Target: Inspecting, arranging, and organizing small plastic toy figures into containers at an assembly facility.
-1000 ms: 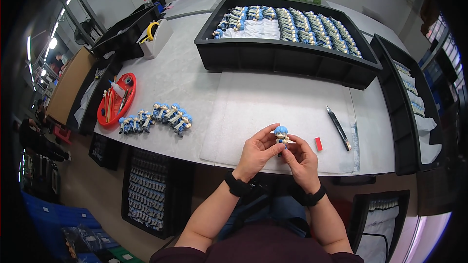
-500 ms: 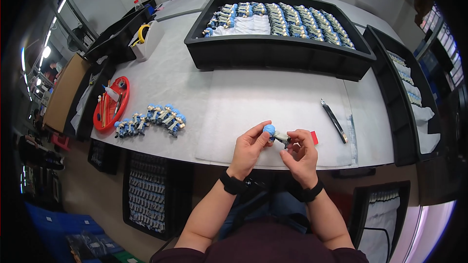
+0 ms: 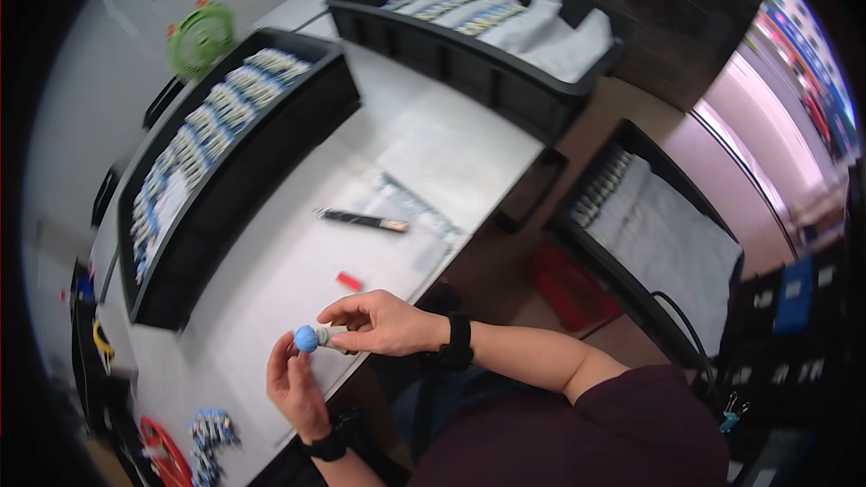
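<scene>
A small figurine with a round blue head and a pale body is held between my hands over the near edge of the white worktop. My right hand pinches its body between thumb and fingers. At the head end, my left hand has its fingers and thumb curled against the blue head. The figurine's details are blurred, and its lower end is partly covered by my right fingers. Just beyond my right hand lies a small red block. Farther off rests a black-handled cutting tool with a slim metal tip.
A large black tray of figurines stands at the left. Another black tray with white cloth is at the far side. Below the worktop, a black crate holds cloth and figurines. More figurines lie beside a red dish. A green fan stands behind.
The view has swung to the right and tilted, bringing the crate on the right into fuller sight. The figurine stays in my hands, with its pale body now turned toward my right hand.
</scene>
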`<action>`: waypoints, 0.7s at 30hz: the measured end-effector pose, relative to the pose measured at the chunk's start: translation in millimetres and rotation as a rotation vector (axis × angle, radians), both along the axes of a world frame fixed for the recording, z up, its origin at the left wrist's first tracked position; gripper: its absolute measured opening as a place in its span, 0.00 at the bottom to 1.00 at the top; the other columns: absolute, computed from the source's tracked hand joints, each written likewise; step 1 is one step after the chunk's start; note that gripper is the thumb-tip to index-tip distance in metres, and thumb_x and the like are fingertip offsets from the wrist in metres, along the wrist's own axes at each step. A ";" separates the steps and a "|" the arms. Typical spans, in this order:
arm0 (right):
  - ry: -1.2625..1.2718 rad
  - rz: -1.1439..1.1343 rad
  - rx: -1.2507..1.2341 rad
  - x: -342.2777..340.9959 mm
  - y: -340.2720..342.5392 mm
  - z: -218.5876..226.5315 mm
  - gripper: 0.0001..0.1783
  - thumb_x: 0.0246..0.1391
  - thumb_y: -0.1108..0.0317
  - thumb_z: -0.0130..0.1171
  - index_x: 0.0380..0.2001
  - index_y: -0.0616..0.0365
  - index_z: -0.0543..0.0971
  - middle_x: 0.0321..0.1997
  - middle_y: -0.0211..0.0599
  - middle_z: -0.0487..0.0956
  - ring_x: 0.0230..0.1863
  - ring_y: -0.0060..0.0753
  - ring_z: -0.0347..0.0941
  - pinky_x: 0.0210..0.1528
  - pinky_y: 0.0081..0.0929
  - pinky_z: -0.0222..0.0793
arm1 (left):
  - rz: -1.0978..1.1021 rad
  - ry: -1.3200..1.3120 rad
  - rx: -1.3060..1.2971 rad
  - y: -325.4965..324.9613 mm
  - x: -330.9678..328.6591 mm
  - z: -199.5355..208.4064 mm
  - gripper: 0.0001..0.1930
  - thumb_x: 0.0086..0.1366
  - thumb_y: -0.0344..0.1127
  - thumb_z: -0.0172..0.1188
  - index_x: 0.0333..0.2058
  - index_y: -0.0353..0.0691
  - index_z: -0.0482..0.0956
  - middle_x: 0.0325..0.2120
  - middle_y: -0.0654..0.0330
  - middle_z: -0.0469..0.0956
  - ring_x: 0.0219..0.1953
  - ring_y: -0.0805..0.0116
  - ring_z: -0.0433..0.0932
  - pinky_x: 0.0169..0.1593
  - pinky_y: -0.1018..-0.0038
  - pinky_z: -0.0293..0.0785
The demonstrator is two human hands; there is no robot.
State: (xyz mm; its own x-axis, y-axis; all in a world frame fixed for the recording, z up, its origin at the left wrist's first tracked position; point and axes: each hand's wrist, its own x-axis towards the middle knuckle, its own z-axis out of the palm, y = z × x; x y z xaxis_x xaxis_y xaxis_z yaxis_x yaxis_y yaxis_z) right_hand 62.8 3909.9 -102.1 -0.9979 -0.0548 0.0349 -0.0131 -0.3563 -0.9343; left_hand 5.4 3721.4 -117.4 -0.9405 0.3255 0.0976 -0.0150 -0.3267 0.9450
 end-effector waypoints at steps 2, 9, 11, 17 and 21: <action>-0.013 -0.111 -0.063 35.7 42.4 14.8 0.19 0.47 0.76 0.55 0.45 0.67 0.68 0.39 0.37 0.73 0.40 0.22 0.70 0.41 0.17 0.69 | 0.006 -0.006 -0.062 5.3 -1.1 -3.1 0.14 0.59 0.26 0.48 0.45 0.29 0.66 0.42 0.53 0.69 0.40 0.70 0.70 0.48 0.76 0.66; -0.235 -0.955 0.275 196.0 206.1 -11.8 0.17 0.40 0.75 0.60 0.36 0.68 0.72 0.30 0.39 0.76 0.29 0.23 0.74 0.33 0.19 0.70 | -0.007 0.006 -0.173 6.3 -0.4 -6.3 0.13 0.62 0.27 0.46 0.45 0.32 0.67 0.41 0.56 0.70 0.40 0.72 0.69 0.48 0.78 0.65; -0.410 -1.092 0.393 243.3 247.2 -31.5 0.15 0.39 0.75 0.61 0.33 0.69 0.72 0.28 0.39 0.76 0.26 0.23 0.73 0.29 0.18 0.70 | 0.033 0.003 -0.205 8.7 1.0 -4.5 0.13 0.62 0.28 0.46 0.45 0.33 0.67 0.41 0.57 0.70 0.40 0.73 0.69 0.47 0.79 0.65; -0.939 -0.935 0.619 327.7 300.1 -108.2 0.10 0.34 0.75 0.61 0.23 0.68 0.74 0.21 0.38 0.76 0.21 0.23 0.73 0.25 0.19 0.70 | -0.011 -0.021 -0.223 3.5 -2.0 -3.4 0.11 0.61 0.25 0.46 0.42 0.31 0.67 0.38 0.53 0.71 0.40 0.66 0.70 0.47 0.72 0.67; -1.072 -0.666 0.535 341.0 300.0 -144.4 0.07 0.33 0.74 0.61 0.17 0.67 0.77 0.19 0.36 0.76 0.21 0.24 0.73 0.26 0.19 0.71 | 0.004 -0.017 -0.224 1.6 -5.9 -5.5 0.11 0.61 0.26 0.46 0.42 0.31 0.67 0.37 0.53 0.71 0.40 0.66 0.71 0.46 0.72 0.68</action>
